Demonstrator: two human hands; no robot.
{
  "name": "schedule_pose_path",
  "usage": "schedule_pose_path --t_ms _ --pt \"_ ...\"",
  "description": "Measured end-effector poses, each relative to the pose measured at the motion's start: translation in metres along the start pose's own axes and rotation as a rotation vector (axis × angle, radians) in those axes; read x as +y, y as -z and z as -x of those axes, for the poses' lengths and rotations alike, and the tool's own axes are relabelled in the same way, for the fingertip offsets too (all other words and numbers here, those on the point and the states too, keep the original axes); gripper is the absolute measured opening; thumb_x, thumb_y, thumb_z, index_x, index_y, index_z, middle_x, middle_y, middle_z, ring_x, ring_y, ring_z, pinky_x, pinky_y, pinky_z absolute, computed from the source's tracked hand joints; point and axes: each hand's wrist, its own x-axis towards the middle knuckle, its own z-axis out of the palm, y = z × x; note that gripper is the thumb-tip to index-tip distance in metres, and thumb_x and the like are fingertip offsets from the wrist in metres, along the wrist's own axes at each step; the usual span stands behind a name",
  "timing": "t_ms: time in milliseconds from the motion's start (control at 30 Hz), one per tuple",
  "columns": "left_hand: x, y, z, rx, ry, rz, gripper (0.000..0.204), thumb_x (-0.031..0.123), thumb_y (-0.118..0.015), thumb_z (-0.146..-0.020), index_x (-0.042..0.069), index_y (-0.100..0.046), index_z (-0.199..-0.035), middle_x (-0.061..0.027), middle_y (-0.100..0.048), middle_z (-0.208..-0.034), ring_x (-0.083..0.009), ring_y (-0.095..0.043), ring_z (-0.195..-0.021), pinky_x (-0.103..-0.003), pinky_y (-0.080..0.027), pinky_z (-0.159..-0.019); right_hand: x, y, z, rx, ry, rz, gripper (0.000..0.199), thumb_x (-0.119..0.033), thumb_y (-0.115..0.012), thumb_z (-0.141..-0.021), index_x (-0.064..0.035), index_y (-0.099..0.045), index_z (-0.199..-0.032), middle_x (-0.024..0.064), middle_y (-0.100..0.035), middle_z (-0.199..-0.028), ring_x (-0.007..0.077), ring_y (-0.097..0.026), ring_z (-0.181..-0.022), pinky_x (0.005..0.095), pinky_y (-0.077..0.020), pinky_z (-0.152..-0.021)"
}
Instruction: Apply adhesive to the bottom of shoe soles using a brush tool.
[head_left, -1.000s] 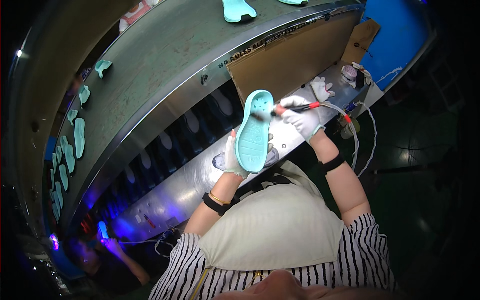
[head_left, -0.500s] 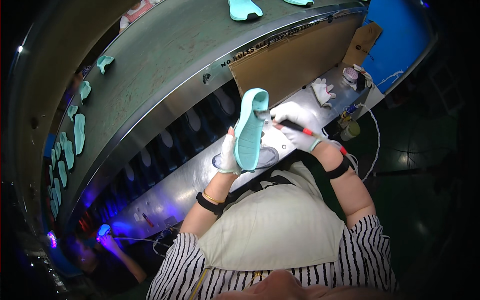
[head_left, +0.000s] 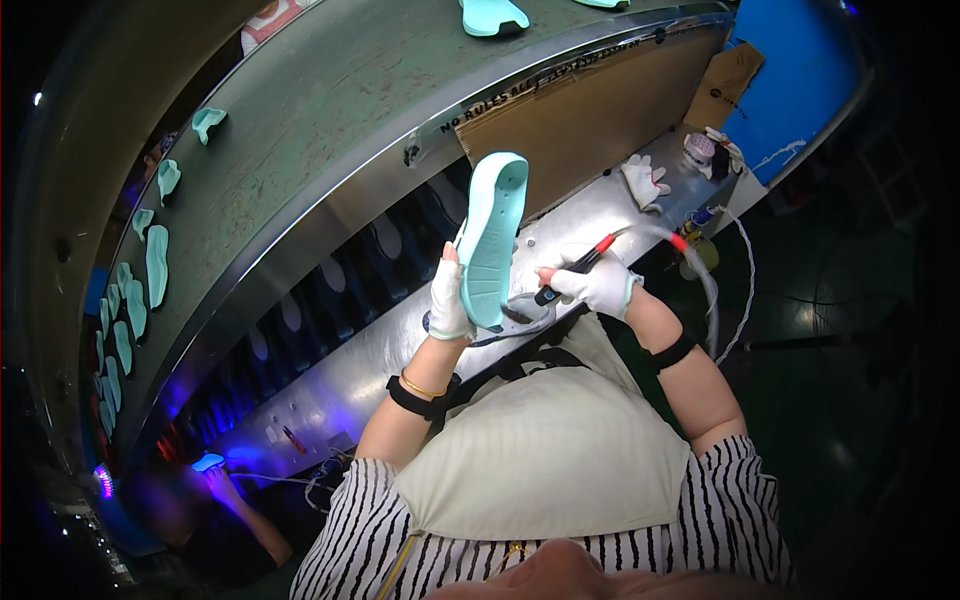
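Note:
Upright above the metal bench, a teal shoe sole (head_left: 492,240) is gripped along its left edge by my gloved left hand (head_left: 450,295). Its hollow inner face is turned toward the right. A glue brush (head_left: 572,275) with a black handle, red fittings and a clear hose is in my gloved right hand (head_left: 598,285), fingers closed round the handle. The brush head (head_left: 519,309) is at the sole's lower end; whether it touches is too small to tell. Behind the sole, a grey insole-shaped piece (head_left: 535,318) lies on the bench, partly hidden.
A green conveyor belt (head_left: 330,120) carries several teal soles (head_left: 157,265). Along the metal bench (head_left: 290,415) are a cardboard sheet (head_left: 590,120), a spare white glove (head_left: 643,182) and a jar (head_left: 698,258). At lower left a co-worker's hand (head_left: 222,487) holds a lit sole.
My right hand has turned, bringing the brush from the sole's upper end down to its lower end. My left hand and the sole have shifted slightly up and left.

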Motion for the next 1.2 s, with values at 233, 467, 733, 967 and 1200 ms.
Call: schedule_pose_path --t_ms 233,467,733,967,1200 --pt "0.003 -0.02 -0.004 -0.053 0.093 0.262 0.068 0.056 -0.025 -0.092 0.003 -0.041 -0.131 -0.0167 -0.056 -0.118 -0.0268 -0.056 -0.105 -0.039 -0.045 -0.091 0.009 0.009 -0.014 -0.069 0.127 -0.542 0.015 -0.017 -0.059 -0.088 -0.0014 -0.061 -0.089 0.0058 -0.064 -0.082 0.0091 -0.059 -0.068 0.022 -0.0472 -0.061" --pt "0.047 -0.043 -0.016 -0.104 0.069 0.117 0.077 0.061 -0.021 -0.09 -0.002 -0.039 -0.13 -0.0202 -0.059 -0.111 -0.028 -0.06 -0.096 -0.039 -0.049 -0.084 -0.012 0.025 -0.019 0.288 0.508 -0.646 0.015 -0.005 -0.058 -0.086 0.0012 -0.057 -0.1 0.0165 -0.064 -0.095 0.0184 -0.065 -0.076 0.0223 -0.0521 -0.066" --pt "0.176 0.007 -0.153 0.546 -0.392 -0.266 0.051 0.035 -0.033 -0.095 -0.003 -0.039 -0.129 -0.0162 -0.051 -0.123 -0.0273 -0.053 -0.111 -0.041 -0.045 -0.091 -0.01 0.026 0.0 0.479 0.436 -0.642 0.018 -0.017 -0.057 -0.09 -0.0001 -0.064 -0.092 0.0077 -0.067 -0.084 0.0087 -0.062 -0.066 0.0168 -0.0472 -0.059" --pt "0.188 0.076 -0.092 0.554 -0.955 -1.872 0.05 0.019 -0.058 -0.08 0.002 -0.048 -0.126 -0.0185 -0.047 -0.13 -0.033 -0.042 -0.122 -0.04 -0.032 -0.102 0.026 0.028 0.007 0.316 0.411 -0.758 0.011 -0.001 -0.058 -0.085 -0.0013 -0.06 -0.096 0.0098 -0.064 -0.096 0.0138 -0.062 -0.081 0.0227 -0.0488 -0.069" --pt "0.296 0.157 0.056 1.394 -0.137 -2.663 0.061 0.016 -0.058 -0.073 0.024 -0.042 -0.131 -0.0043 -0.034 -0.142 -0.0287 -0.028 -0.132 -0.053 -0.021 -0.104 0.037 0.017 0.007 0.279 0.345 -0.565 0.022 0.011 -0.059 -0.078 -0.0018 -0.057 -0.096 0.0096 -0.06 -0.105 0.0131 -0.058 -0.09 0.0251 -0.0461 -0.083"
